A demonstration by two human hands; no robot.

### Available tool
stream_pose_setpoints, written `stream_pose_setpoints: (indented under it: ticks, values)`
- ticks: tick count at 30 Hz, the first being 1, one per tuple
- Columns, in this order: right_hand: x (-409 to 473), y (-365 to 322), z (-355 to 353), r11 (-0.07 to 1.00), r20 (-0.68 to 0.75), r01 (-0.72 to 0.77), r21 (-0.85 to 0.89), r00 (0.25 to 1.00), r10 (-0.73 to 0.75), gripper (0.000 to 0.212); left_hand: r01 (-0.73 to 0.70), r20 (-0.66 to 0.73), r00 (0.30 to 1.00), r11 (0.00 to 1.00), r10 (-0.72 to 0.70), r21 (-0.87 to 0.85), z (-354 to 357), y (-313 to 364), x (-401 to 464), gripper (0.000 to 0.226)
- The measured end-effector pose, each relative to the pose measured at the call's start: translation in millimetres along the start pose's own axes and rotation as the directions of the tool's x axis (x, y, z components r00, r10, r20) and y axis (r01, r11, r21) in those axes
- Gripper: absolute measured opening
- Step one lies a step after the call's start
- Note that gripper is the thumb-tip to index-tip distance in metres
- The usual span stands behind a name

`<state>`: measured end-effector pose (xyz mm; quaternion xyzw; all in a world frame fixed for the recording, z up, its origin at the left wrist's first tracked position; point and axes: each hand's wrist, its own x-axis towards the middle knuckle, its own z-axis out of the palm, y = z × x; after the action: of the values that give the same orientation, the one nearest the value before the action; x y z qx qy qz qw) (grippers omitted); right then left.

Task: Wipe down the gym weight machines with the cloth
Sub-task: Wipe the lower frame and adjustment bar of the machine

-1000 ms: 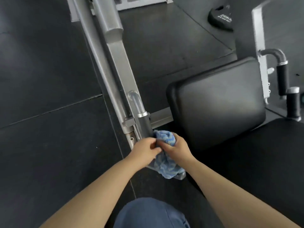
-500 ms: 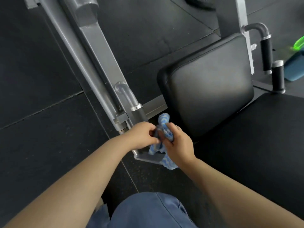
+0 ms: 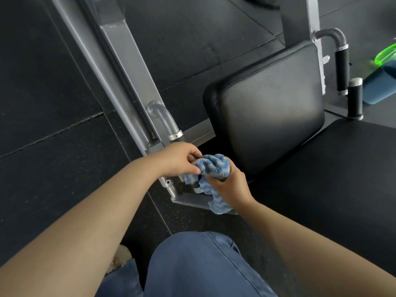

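A grey steel frame (image 3: 120, 67) slants down from the upper left to a curved side handle (image 3: 165, 121). Just below it, the left hand (image 3: 173, 160) pinches one edge of the bunched blue striped cloth (image 3: 211, 167), while the right hand (image 3: 230, 187) grips the rest, likely wrapping the handle's grip. To the right sits the black seat pad (image 3: 267, 106)

Location: a gym. Indicators: black rubber tile flooring (image 3: 53, 86), a grey steel machine frame (image 3: 120, 67), black padded upholstery (image 3: 267, 108), and rubber-gripped handles (image 3: 342, 69) fixed to the frame.
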<state>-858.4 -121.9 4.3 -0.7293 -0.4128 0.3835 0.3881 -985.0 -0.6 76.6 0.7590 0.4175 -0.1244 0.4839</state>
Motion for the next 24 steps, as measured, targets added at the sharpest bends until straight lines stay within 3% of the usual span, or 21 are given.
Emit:
stream_pose_setpoints:
  ticks: [5,9,16,18,21,24]
  values:
    - [-25.4,9.1,-3.3,0.938,-0.051,-0.083,-0.335,0.996,0.070,0.038,0.008,0.022,1.000,0.999,-0.008,-0.042,-0.2,-2.2,-6.1,0.045]
    - [-37.2,13.3,-9.6,0.869,0.002,-0.093,-0.485,0.994,0.108,0.056,0.012,0.029,1.000,0.998,-0.010,-0.059,-0.1,-2.1,-7.3,0.047]
    - [-41.5,13.3,-42.0,0.908,0.213,0.006,-0.418,0.973,0.092,0.053,0.028,0.046,0.999,0.996,-0.025,-0.083,1.6,-4.7,-12.1,0.047]
    - [-39.2,16.1,-40.7,0.877,0.244,-0.007,-0.480,0.959,0.141,0.065,0.043,0.090,0.995,0.997,-0.038,-0.064,2.4,-6.3,-13.4,0.049]
    - [-34.0,16.7,-26.1,0.790,0.202,-0.070,-0.609,0.950,0.239,0.099,0.074,0.166,0.984,0.995,-0.063,-0.061,3.1,-6.1,-14.2,0.049]
    - [-39.1,21.3,-14.1,0.793,0.106,-0.087,-0.603,0.977,0.188,0.100,0.091,0.207,0.975,0.996,-0.086,-0.016,3.5,-3.3,-14.1,0.047]
